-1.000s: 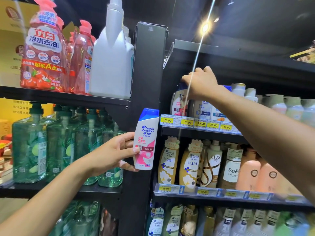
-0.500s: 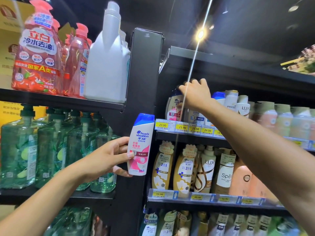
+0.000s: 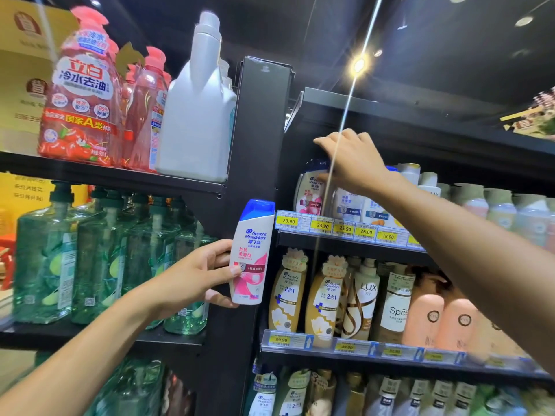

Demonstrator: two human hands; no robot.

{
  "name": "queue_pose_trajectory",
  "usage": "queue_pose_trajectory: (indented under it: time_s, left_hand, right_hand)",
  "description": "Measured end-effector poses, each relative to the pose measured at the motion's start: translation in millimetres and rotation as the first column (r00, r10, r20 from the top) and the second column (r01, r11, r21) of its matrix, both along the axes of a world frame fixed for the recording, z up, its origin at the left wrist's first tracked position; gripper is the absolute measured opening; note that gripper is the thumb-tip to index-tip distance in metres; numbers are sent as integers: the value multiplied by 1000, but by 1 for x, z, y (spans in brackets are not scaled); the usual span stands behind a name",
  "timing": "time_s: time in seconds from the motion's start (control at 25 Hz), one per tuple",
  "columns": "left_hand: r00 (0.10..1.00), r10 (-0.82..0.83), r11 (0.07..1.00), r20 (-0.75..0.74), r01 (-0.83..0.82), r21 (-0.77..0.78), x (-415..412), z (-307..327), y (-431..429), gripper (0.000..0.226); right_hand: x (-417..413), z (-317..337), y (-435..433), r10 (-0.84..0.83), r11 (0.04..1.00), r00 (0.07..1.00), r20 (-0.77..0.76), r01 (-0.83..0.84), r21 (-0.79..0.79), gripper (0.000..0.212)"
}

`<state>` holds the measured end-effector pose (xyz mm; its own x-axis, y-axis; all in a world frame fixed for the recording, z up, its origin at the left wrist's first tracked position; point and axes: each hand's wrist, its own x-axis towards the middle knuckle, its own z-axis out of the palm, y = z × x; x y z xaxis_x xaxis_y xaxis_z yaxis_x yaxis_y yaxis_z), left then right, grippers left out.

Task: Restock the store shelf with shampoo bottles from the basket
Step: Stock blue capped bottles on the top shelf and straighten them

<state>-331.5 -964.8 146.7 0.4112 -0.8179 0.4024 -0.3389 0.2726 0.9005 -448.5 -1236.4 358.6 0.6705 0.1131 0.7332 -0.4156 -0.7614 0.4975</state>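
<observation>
My left hand (image 3: 198,274) grips a white Head & Shoulders shampoo bottle (image 3: 251,250) with a blue cap and pink label, upright in front of the black shelf post (image 3: 258,139). My right hand (image 3: 351,159) reaches up to the upper right shelf (image 3: 345,247). Its fingers curl over the dark blue cap and its thumb presses the front of a matching pink-label shampoo bottle (image 3: 310,193) at the shelf's left end. More white shampoo bottles (image 3: 348,205) stand beside it. The basket is out of view.
Yellow price tags (image 3: 322,226) line the shelf edge. Gold, white and peach bottles (image 3: 360,298) fill the shelf below. Left of the post stand green pump bottles (image 3: 99,259), and above them red dish-soap bottles (image 3: 81,94) and a white jug (image 3: 198,115).
My right hand has shifted left along the upper shelf and now sits over the leftmost bottle. My left hand keeps hold of its bottle in about the same spot.
</observation>
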Motion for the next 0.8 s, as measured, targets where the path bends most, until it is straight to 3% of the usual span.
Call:
queue_pose_trajectory:
  time_s: [0.08, 0.16, 0.24, 0.32, 0.44, 0.64, 0.8]
  left_hand:
    - [1000, 22, 1000, 7, -22, -13, -5, 2, -5, 35]
    - [998, 43, 999, 40, -42, -19, -11, 7, -15, 34]
    - [997, 37, 999, 67, -35, -20, -18, 15, -27, 33]
    - [996, 16, 1000, 91, -14, -22, -24, 24, -39, 32]
    - [991, 4, 999, 133, 1, -35, -32, 36, -55, 32]
    - [964, 58, 998, 258, -46, -53, -38, 54, -73, 34]
    - [870, 296, 937, 393, -185, -296, -40, 66, -83, 43]
  right_hand:
    - [-17, 0, 12, 232, 960, 972, -44, -221, 174, 53]
    - [-33, -5, 28, 461, 808, 885, -66, -388, 444, 36]
    - [-46, -10, 41, 594, 653, 799, -96, -409, 638, 32]
    - [-53, -13, 44, 641, 582, 748, -170, -330, 743, 42]
    - [-57, -11, 41, 612, 632, 735, -293, -231, 740, 52]
    - [-65, 7, 34, 576, 687, 765, -289, -261, 678, 50]
    - [-74, 35, 27, 541, 707, 808, -235, -284, 648, 43]
